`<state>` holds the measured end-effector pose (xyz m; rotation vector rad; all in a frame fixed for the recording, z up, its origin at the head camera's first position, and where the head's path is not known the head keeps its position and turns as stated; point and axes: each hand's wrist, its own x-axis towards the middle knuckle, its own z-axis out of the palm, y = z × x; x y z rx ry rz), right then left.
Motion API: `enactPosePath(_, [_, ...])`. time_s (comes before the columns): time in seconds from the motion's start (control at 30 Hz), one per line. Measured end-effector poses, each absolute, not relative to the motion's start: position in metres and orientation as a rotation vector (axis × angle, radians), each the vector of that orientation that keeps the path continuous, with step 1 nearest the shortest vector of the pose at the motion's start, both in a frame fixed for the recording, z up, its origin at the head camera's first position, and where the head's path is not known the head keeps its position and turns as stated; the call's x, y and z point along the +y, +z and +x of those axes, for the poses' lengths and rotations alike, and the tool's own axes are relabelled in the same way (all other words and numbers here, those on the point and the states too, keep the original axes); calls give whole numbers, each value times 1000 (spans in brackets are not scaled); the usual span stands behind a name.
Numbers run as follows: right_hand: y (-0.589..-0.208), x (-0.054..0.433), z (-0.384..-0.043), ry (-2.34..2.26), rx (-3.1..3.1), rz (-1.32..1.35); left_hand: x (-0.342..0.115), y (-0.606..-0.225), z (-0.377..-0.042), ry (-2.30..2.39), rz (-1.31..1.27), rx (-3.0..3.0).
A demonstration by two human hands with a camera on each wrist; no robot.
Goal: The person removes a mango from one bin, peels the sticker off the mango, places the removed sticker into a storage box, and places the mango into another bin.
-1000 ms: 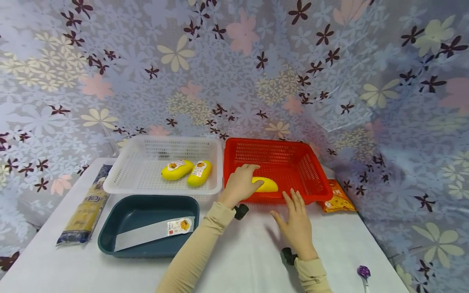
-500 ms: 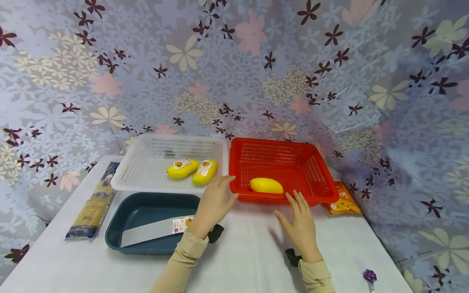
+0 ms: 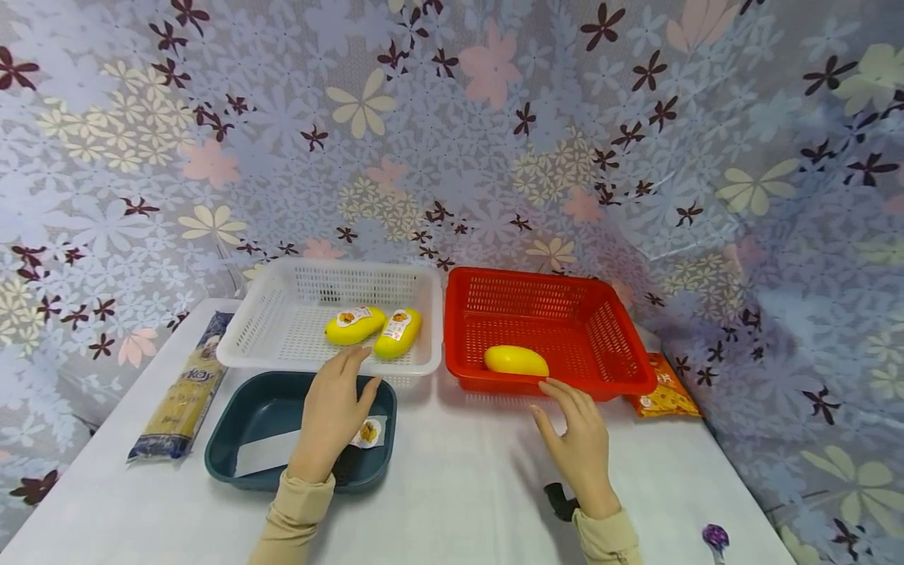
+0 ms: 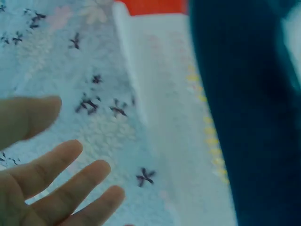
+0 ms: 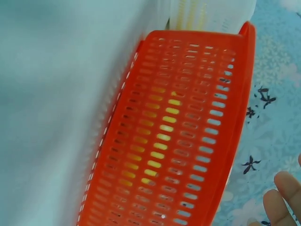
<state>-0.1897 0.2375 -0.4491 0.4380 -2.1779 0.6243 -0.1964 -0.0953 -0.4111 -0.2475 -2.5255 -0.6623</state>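
My left hand [image 3: 328, 420] hovers over the teal tray [image 3: 243, 392] with its fingers spread and nothing in them. Inside that tray lies a white strip [image 3: 264, 453] with a mango sticker [image 3: 369, 431], partly hidden behind the hand. By the front rim of the red basket [image 3: 572, 326] is my right hand [image 3: 582, 447], fingers extended; whether the fingertips touch the rim I cannot tell. A plain yellow mango [image 3: 515, 360] rests in the red basket near its front wall. Two stickered yellow mangoes [image 3: 353, 326] sit in the white basket [image 3: 268, 314].
A pasta packet [image 3: 180, 396] lies along the table's left side. Beyond the red basket's right end is an orange snack bag [image 3: 664, 391]. A purple lollipop [image 3: 716, 537] lies at the front right. Flowered cloth [image 3: 452, 157] hangs close behind the baskets.
My left hand has let go of the mango in the red basket, withdrawn, and moved left over the teal tray. The right hand has stayed by the red basket's front rim.
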Motion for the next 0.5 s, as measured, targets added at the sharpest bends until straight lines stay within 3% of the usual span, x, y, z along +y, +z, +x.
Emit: enactPosePath(0.5, [-433,200,-211,728,-2218,563,-118,-428,-199,-593,-151,-2799])
